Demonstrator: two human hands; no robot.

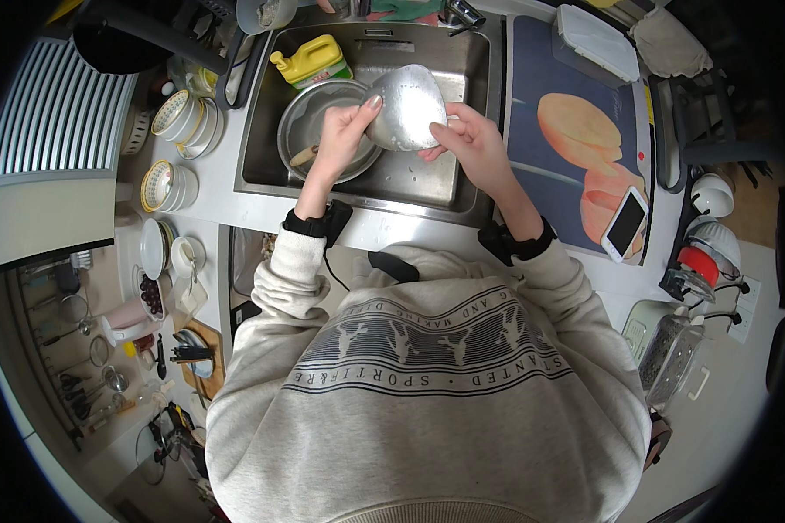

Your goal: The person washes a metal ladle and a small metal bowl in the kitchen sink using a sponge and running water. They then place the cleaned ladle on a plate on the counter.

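Both hands hold a wet, shiny metal piece (408, 111), which looks like the blade of a spatula, above the steel sink (425, 189). My left hand (343, 134) grips its left edge, thumb on the face. My right hand (468, 140) pinches its lower right edge. Below my left hand, a round metal bowl or pan (291, 124) rests in the sink, with a wooden handle (304, 155) lying inside it. Behind the bowl, at the sink's upper left, is a yellow dish soap bottle (314, 60) with a pump.
Stacked bowls (170, 186) and plates (154, 248) stand left of the sink. Right of it lies a dark blue mat (536, 65) bearing a white phone (625, 224) and a clear lidded container (595, 42). The faucet (464, 13) is at the sink's back right.
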